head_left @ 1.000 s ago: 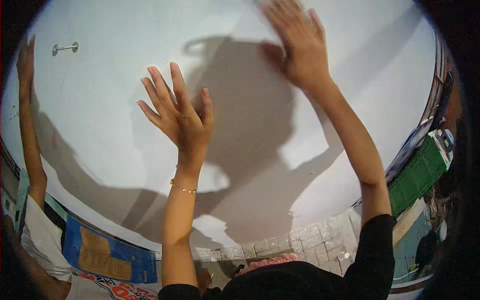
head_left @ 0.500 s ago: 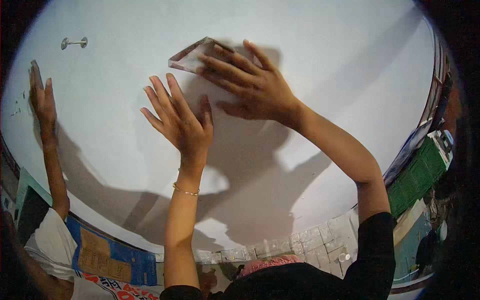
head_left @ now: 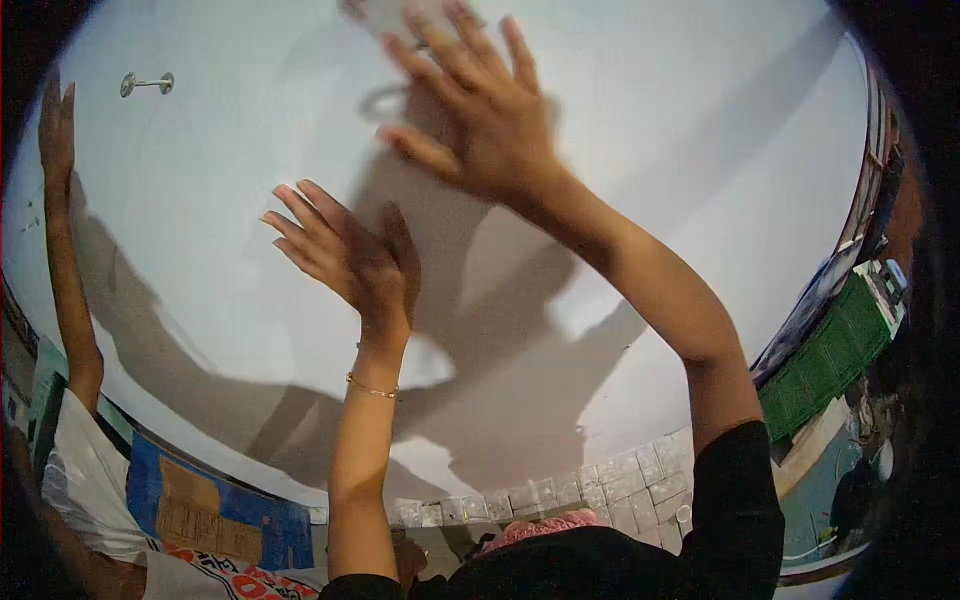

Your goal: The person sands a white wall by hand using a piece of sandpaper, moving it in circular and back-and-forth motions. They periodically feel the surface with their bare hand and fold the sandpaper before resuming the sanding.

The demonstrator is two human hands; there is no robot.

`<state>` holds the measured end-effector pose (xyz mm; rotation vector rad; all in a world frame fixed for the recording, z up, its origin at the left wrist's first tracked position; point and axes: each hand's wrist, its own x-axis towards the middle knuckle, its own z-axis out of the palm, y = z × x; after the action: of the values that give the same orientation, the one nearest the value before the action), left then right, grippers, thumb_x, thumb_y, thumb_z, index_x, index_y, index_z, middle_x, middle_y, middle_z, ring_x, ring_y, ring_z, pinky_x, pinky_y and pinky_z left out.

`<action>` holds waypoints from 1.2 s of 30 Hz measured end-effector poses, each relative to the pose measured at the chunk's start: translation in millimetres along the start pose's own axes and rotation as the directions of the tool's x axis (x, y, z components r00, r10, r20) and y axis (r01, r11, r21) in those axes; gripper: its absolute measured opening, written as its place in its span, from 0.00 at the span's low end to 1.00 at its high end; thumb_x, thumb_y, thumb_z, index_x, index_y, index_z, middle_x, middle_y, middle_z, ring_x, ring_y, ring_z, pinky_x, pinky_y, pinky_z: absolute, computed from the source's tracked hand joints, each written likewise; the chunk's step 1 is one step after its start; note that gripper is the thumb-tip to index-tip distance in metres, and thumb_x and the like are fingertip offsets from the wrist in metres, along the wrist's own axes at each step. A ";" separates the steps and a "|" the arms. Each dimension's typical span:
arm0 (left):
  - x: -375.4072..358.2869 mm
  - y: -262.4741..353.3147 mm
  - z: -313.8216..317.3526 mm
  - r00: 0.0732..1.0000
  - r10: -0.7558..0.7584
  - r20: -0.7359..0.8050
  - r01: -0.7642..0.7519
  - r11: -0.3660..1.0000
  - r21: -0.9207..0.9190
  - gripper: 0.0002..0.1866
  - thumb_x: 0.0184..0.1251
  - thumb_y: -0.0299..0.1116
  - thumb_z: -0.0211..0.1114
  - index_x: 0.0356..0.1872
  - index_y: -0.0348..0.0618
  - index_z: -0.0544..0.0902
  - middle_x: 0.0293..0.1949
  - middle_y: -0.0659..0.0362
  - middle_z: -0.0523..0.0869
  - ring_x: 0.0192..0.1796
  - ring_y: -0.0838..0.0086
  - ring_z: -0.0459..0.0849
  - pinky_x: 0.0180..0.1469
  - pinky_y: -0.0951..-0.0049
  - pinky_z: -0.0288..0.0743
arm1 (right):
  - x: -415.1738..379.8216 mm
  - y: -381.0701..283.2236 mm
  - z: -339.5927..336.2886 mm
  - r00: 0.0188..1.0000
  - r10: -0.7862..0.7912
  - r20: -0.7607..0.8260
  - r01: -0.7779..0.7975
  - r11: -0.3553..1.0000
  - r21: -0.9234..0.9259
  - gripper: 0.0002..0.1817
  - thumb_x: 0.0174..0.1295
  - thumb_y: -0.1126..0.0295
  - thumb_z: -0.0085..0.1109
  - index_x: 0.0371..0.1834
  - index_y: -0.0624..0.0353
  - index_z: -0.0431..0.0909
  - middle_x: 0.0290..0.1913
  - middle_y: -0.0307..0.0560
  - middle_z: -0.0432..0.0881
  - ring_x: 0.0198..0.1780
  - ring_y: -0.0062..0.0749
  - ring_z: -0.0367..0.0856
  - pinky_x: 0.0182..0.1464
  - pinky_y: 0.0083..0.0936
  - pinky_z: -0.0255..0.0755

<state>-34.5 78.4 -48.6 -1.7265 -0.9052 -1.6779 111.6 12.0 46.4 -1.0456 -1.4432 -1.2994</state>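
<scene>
Your left hand (head_left: 362,265) is loosely open, fingers spread, over the white surface (head_left: 240,130), with nothing seen in its hold; contact with the surface cannot be confirmed. Your right hand (head_left: 485,125) is farther out and to the right, opened wide and slightly blurred. Its fingertips overlap a translucent, dark-edged flat piece (head_left: 390,14) at the far edge of view, partly cut off; whether they grip or only press it, you cannot tell from here. A metal handle (head_left: 147,84) is fixed on the far left, near another person's hand (head_left: 57,130). Brick paving (head_left: 635,490) lies near you; green openwork plastic (head_left: 825,375) stands right.
</scene>
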 end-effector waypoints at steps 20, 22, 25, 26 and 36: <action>13.8 25.3 -5.9 0.988 0.148 0.051 -0.149 0.989 0.016 0.37 0.69 0.44 0.51 0.74 0.38 0.52 0.76 0.42 0.46 0.77 0.41 0.36 0.69 0.35 0.24 | -23.7 58.9 -46.0 0.991 -0.114 0.074 0.124 0.982 -0.146 0.32 0.57 0.54 0.61 0.68 0.36 0.67 0.71 0.37 0.65 0.72 0.31 0.62 0.73 0.47 0.48; 22.9 36.5 -7.6 0.987 0.160 -0.003 -0.160 0.987 -0.028 0.36 0.69 0.46 0.51 0.75 0.44 0.53 0.76 0.46 0.48 0.77 0.45 0.38 0.70 0.36 0.25 | -42.9 68.8 -53.3 0.904 -0.375 0.205 0.392 0.919 -0.045 0.31 0.58 0.54 0.60 0.68 0.33 0.67 0.72 0.34 0.64 0.73 0.30 0.59 0.74 0.48 0.46; 26.4 41.9 -6.0 0.979 0.190 -0.079 -0.192 0.981 -0.019 0.34 0.72 0.52 0.44 0.75 0.48 0.54 0.76 0.50 0.51 0.78 0.52 0.44 0.72 0.39 0.27 | -32.6 88.6 -78.3 0.974 -0.180 0.135 0.207 0.953 -0.223 0.28 0.62 0.55 0.56 0.68 0.34 0.67 0.72 0.33 0.63 0.72 0.30 0.61 0.73 0.47 0.47; 25.4 42.5 -6.0 0.980 0.188 -0.072 -0.190 0.981 -0.029 0.34 0.72 0.52 0.44 0.75 0.48 0.54 0.76 0.50 0.51 0.78 0.52 0.44 0.72 0.39 0.27 | -34.6 105.0 -76.2 0.996 -0.086 0.012 0.086 0.961 -0.262 0.29 0.63 0.55 0.55 0.70 0.36 0.64 0.73 0.34 0.63 0.72 0.33 0.61 0.73 0.48 0.47; 33.3 51.7 3.9 0.969 0.227 -0.096 -0.232 0.972 -0.039 0.34 0.72 0.56 0.44 0.74 0.52 0.58 0.75 0.53 0.54 0.77 0.55 0.49 0.72 0.38 0.33 | -53.2 126.5 -88.4 0.995 -0.009 -0.103 -0.017 0.968 -0.251 0.28 0.64 0.64 0.51 0.70 0.47 0.67 0.74 0.43 0.61 0.76 0.39 0.55 0.74 0.49 0.41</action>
<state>8.2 52.5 -12.5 -1.7006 -0.6009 -1.6223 253.8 -65.7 27.6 -1.1267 -1.2199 -1.5398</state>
